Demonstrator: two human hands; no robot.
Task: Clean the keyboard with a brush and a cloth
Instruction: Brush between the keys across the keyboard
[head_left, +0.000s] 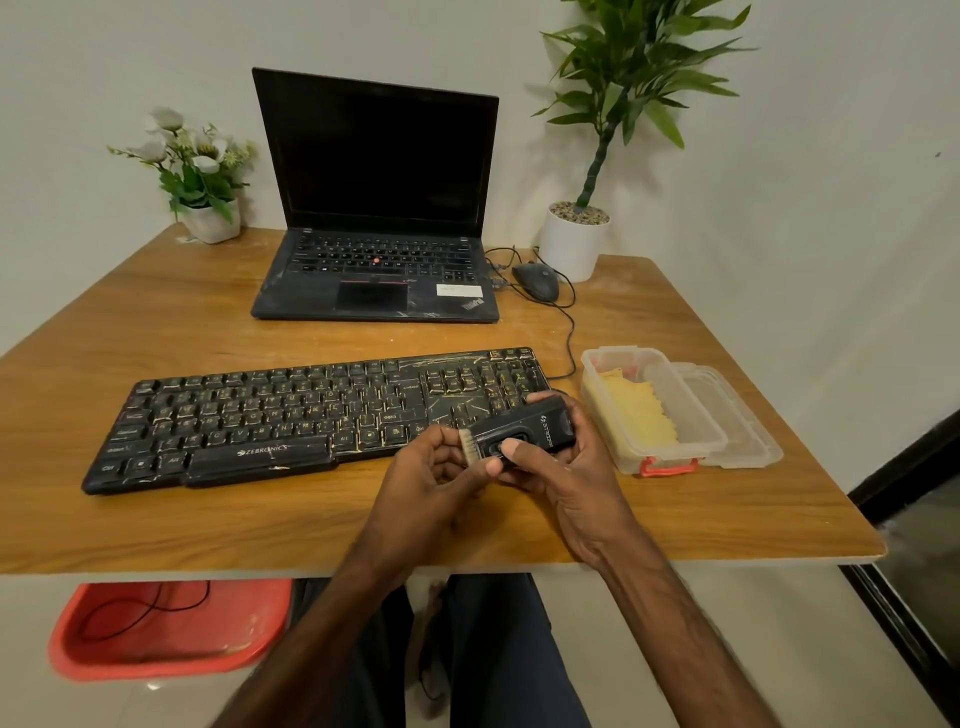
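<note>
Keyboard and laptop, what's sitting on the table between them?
Nothing. In the head view, only a bare strip of wooden table separates the keyboard from the laptop.

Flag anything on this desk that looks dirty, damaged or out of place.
The keyboard is littered with pale debris between its keys, thickest around the arrow keys and number pad. The laptop shows pale scuffs on its palm rest too.
</note>
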